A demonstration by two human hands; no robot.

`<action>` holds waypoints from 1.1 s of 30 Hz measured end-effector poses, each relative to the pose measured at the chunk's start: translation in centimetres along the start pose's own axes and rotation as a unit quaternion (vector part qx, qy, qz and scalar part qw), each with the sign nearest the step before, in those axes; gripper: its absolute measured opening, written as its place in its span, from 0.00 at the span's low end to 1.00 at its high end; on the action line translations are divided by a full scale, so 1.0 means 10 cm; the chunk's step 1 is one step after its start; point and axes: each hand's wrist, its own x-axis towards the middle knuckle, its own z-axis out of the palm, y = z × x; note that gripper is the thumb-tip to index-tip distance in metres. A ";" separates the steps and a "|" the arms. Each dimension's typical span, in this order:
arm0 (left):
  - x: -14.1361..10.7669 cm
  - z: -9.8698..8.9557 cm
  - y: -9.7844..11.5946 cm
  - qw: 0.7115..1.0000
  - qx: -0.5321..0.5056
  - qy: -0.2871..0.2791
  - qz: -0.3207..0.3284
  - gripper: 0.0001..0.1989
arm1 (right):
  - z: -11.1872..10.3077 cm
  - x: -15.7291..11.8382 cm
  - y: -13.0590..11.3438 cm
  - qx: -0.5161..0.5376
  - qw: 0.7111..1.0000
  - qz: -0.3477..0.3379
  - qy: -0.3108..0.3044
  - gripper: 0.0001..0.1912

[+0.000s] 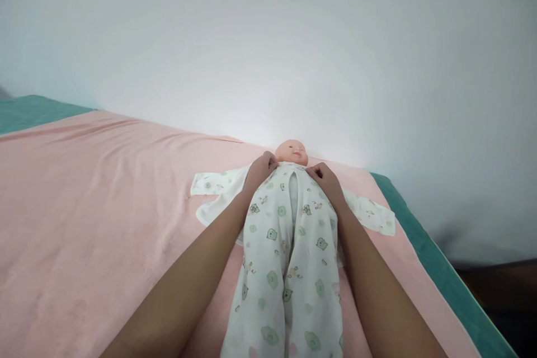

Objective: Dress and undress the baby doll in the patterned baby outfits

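A baby doll [291, 151] lies on its back, only its head showing above the cloth. White baby pants [285, 257] with a green animal print lie lengthwise over its body, the waist up at its chin and the legs toward me. A split runs down from near the waist. My left hand [262, 168] is closed on the waist's left corner, beside the doll's head. On the opposite corner, my right hand [326, 177] has its fingers curled round the fabric. A white printed baby top [216, 183] is spread beneath, its sleeves out to both sides.
A pink blanket [104, 224] with soft wrinkles covers most of the surface. Green cloth [436, 251] shows along the right edge and at the far left. A pale wall [268, 45] rises right behind the doll's head. Something dark [503, 296] stands at the lower right.
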 end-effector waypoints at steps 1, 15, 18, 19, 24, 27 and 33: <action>-0.01 0.00 0.00 1.000 0.000 -0.001 0.002 0.03 | 0.01 0.00 0.02 0.011 1.000 -0.001 0.004 0.13; -0.33 -0.13 -0.09 0.990 0.119 0.054 0.060 0.10 | -0.09 -0.34 -0.03 0.066 0.996 -0.054 0.005 0.16; -0.40 -0.15 -0.11 0.986 0.143 0.053 0.065 0.08 | -0.10 -0.41 -0.02 0.067 0.997 -0.041 0.008 0.17; -0.43 -0.16 -0.12 0.985 0.150 0.053 0.066 0.07 | -0.10 -0.43 -0.02 0.070 0.997 -0.037 0.012 0.17; -0.49 -0.20 -0.09 0.981 0.180 0.038 0.056 0.03 | -0.10 -0.58 0.00 0.092 0.995 -0.020 0.037 0.19; -0.50 -0.26 -0.05 0.980 0.194 -0.002 0.049 0.02 | -0.09 -0.61 0.03 0.093 0.994 -0.023 0.044 0.19; -0.45 -0.33 -0.01 0.976 0.209 -0.053 0.037 0.03 | -0.08 -0.58 0.02 0.088 0.995 -0.024 0.046 0.18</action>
